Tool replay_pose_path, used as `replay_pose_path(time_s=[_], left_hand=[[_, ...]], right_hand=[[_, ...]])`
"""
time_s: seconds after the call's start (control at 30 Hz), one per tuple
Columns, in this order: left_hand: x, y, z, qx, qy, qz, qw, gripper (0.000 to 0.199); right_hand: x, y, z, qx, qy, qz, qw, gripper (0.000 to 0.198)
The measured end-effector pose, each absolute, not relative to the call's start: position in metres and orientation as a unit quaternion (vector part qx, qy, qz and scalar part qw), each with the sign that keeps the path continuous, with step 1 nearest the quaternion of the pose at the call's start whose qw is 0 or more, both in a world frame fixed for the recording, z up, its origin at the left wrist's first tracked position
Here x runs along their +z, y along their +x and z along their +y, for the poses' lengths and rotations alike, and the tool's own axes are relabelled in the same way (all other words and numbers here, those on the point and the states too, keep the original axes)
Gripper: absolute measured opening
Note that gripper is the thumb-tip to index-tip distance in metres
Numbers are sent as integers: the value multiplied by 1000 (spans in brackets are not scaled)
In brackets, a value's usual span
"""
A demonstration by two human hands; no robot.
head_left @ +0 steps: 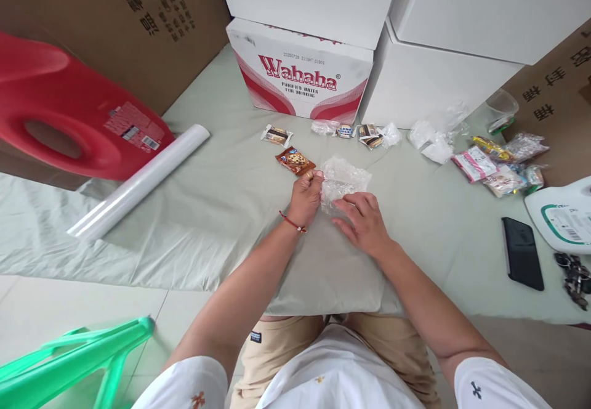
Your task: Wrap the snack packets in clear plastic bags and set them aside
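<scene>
A crumpled clear plastic bag [347,176] lies on the cloth-covered table before me. My left hand [307,199], with a red cord at the wrist, is closed on the bag's left edge. Just behind its knuckles is a brown cookie packet [294,160]; whether the hand touches it, I cannot tell. My right hand [364,219] rests at the bag's near right edge, thumb and fingers apart, fingertips touching the plastic. Farther back are a small wrapped snack [277,135], a blue-labelled snack [344,130] and dark-banded snacks [370,135].
A Wahaha carton [302,76] and white boxes [443,76] stand behind. Left are a red jug [87,107] and a film roll [143,181]. Right are crumpled plastic [431,141], snack packets [501,169], a phone [522,253], keys [575,279] and a white bottle [563,215].
</scene>
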State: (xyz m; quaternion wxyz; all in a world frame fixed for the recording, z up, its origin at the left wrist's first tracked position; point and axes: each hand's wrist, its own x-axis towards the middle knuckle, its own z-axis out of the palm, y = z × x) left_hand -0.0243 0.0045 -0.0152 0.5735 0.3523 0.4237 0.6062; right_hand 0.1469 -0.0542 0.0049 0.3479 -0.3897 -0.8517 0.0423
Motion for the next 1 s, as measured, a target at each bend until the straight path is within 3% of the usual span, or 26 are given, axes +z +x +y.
replay_pose_path(time_s=[0.1, 0.2, 0.37, 0.5, 0.63, 0.73, 0.83, 1.0], left_hand=[[-6, -25, 1, 591, 321, 402, 621, 52], [1, -29, -2, 563, 315, 382, 662, 51], [2, -31, -6, 516, 375, 345, 688, 42], [2, -26, -15, 425, 460, 311, 715, 44], [0, -18, -21, 367, 479, 283, 745, 50], [-6, -15, -18, 407, 452, 283, 741, 46], [-11, -17, -12, 446, 411, 302, 736, 46], [-12, -24, -4, 473, 351, 330, 738, 48]], right_hand=[[2, 149, -53, 124, -435, -788, 416, 11], [2, 156, -51, 309, -488, -653, 491, 7], [3, 165, -42, 481, -493, -436, 579, 28], [3, 165, -42, 424, -511, -460, 590, 27], [2, 158, -50, 327, -504, -612, 513, 16], [-1, 155, -53, 322, -456, -687, 465, 27], [-3, 158, -52, 341, -444, -671, 486, 36], [0, 171, -49, 261, -499, -639, 524, 15]])
